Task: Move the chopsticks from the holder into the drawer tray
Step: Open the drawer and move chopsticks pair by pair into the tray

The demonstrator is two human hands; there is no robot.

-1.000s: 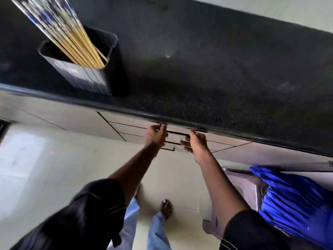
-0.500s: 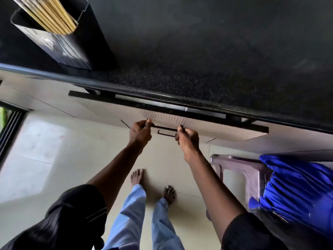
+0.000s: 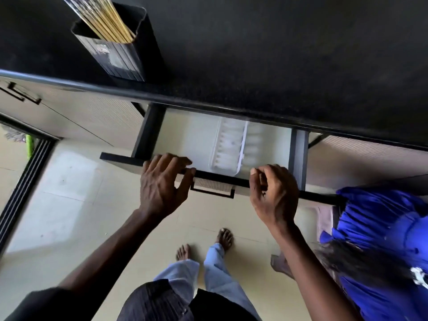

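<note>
A bundle of yellow chopsticks (image 3: 104,19) with dark patterned tops stands in a black rectangular holder (image 3: 120,59) on the dark countertop, far left. Below the counter edge the drawer (image 3: 148,133) is pulled out, and a white plastic cutlery tray (image 3: 228,144) lies inside it. My left hand (image 3: 162,184) grips the top edge of the drawer front, fingers over it and thumb below, just left of the black handle (image 3: 212,192). My right hand (image 3: 273,195) has its fingers curled over the same edge, right of the handle. No chopsticks show in the tray.
The dark countertop (image 3: 278,54) stretches right of the holder. A person in blue clothing (image 3: 382,228) is close at the right beside a pinkish stool (image 3: 324,216). A sliding-door track (image 3: 23,177) runs along the floor at left. My feet are below the drawer.
The drawer has slid out from nearly shut to wide open, exposing the white tray. Both hands moved from the handle to the top edge of the drawer front.
</note>
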